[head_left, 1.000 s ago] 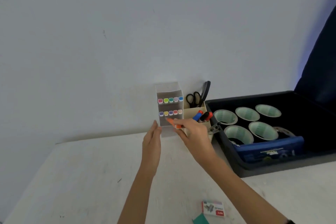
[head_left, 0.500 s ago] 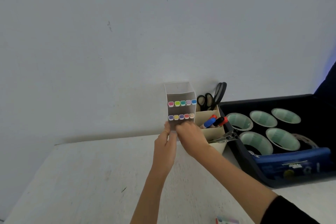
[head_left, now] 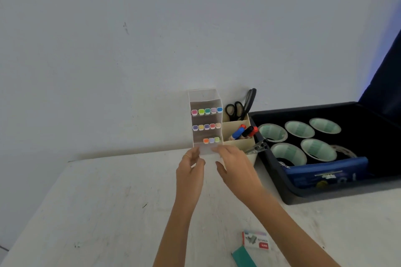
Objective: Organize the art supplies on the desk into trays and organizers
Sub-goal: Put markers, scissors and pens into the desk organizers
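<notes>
Desk (head_left: 97, 212): right hand (head_left: 235, 165) outstretched at organizer (head_left: 204, 96).

Probably home craft corner: plain wall (head_left: 130, 50), white desk (head_left: 104, 206), marker organizer (head_left: 204, 96), scissors (head_left: 237, 108).

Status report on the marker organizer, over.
Left hand and right hand empty, at marker organizer base. Bottom row holds three markers; upper rows five each. Nothing blocking.

Nothing legible at this res. Small box (head_left: 256, 241) at near edge of desk (head_left: 108, 212): white, staple pic, red tag at lower right corner w/ pale print, too blurred to read. Blue pouch (head_left: 325, 176) in black tray (head_left: 336, 194): pale logo + lettering across front, unreadable. Tape rolls (head_left: 272, 133): green printed pattern inside cores, chars can't be made out.
</notes>
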`<state>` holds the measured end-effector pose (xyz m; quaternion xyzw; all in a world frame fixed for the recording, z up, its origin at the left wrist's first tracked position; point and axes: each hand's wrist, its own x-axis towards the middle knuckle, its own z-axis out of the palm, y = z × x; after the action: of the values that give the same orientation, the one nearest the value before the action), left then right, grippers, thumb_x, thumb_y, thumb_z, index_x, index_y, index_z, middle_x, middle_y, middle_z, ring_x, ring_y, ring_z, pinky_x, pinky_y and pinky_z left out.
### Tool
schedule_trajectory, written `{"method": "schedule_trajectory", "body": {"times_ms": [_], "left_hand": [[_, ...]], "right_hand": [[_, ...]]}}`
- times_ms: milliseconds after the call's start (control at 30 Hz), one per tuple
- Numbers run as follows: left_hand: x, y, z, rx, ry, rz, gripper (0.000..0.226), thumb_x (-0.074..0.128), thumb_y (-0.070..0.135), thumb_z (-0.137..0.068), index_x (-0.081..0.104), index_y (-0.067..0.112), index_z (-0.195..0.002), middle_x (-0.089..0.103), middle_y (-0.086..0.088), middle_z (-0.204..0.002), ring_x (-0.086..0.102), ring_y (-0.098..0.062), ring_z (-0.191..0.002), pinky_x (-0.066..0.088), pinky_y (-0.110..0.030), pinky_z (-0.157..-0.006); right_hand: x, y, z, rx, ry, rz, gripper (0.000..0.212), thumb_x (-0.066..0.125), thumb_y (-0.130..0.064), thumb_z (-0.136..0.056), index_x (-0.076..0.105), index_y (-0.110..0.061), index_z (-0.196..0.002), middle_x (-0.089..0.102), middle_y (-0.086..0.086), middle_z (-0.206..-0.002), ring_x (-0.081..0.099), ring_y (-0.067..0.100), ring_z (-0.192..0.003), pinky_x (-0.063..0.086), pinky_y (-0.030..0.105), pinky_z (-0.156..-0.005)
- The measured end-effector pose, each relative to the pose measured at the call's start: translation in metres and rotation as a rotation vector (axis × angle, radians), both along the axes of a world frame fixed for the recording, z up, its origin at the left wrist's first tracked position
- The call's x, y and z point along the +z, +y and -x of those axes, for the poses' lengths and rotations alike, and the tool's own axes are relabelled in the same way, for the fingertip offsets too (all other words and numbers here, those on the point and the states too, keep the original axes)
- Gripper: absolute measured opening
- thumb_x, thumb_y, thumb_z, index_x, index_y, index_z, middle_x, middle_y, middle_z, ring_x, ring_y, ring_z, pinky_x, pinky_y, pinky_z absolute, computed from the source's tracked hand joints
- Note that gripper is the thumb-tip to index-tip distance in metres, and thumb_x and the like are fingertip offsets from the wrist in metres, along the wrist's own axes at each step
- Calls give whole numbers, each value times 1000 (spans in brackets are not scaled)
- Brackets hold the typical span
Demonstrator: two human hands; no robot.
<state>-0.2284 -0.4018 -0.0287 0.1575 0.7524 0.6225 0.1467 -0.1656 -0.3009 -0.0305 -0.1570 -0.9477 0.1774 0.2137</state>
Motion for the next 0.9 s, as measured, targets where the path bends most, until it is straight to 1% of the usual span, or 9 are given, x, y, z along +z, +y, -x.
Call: {"method": "schedule_trajectory", "body": {"times_ms": [67,167,233,367,433,533,600,733,900], "left_hand": [[-5,-6,-20,-25,-3,-7,30,48,11,-95,55,19,-124,60,3,-121,56,-12,-110,42,-22,-93],[-16,-16,-53,-95,23,29,25,47,10,-95,61,24,-112,63,9,-111,57,-5,-103,43,-14,-88],[-27,-20,-74,-118,34,97,24,47,10,-95,61,26,-105,62,13,-107,56,-3,-100,44,-13,-87],[-46,-29,-102,-171,37,225,22,52,12,-93,58,29,-106,59,14,-109,53,-4,-105,42,-5,-75],[-57,-38,-111,-218,67,308,23,60,21,-89,52,36,-106,54,18,-108,50,-5,-110,42,-6,-75],[-67,-50,-120,-315,190,508,52,73,47,-72,48,37,-116,47,16,-111,44,-5,-111,40,-13,-87],[-70,-56,-125,-359,258,585,73,76,56,-63,45,34,-125,41,15,-114,38,-5,-112,36,-14,-91],[-73,-61,-136,-341,354,636,68,74,50,-69,43,30,-126,37,13,-117,32,-4,-112,31,-11,-91],[-81,-65,-138,-252,362,497,55,77,41,-69,48,29,-115,44,14,-111,42,-4,-106,34,-7,-84]], "right_hand": [[-10,2,-23,3,16,94,38,56,-16,-92,52,-21,-129,55,-2,-129,49,14,-118,36,23,-100],[-22,2,-57,-33,46,213,32,60,-17,-89,59,-24,-120,61,-5,-120,55,9,-102,46,24,-92],[-28,0,-80,-53,18,245,29,61,-18,-89,61,-25,-117,61,-8,-116,55,5,-95,48,22,-87],[-44,-3,-119,-31,-128,268,31,60,-25,-90,56,-32,-119,56,-14,-120,49,0,-101,40,14,-91],[-50,-4,-134,-9,-223,296,38,61,-27,-89,51,-33,-125,50,-14,-126,44,0,-111,34,13,-96],[-59,-4,-148,5,-303,303,47,61,-26,-89,44,-29,-133,45,-10,-131,38,6,-121,33,16,-103],[-67,-6,-150,-24,-315,293,47,58,-28,-91,44,-26,-135,43,-8,-131,37,7,-122,33,16,-103],[-81,-10,-152,-76,-229,334,39,62,-27,-89,56,-17,-126,51,-3,-118,48,6,-103,40,9,-91],[-83,-14,-156,-110,-81,443,32,72,-18,-80,65,-14,-111,56,-5,-100,55,2,-81,43,1,-74]]}}
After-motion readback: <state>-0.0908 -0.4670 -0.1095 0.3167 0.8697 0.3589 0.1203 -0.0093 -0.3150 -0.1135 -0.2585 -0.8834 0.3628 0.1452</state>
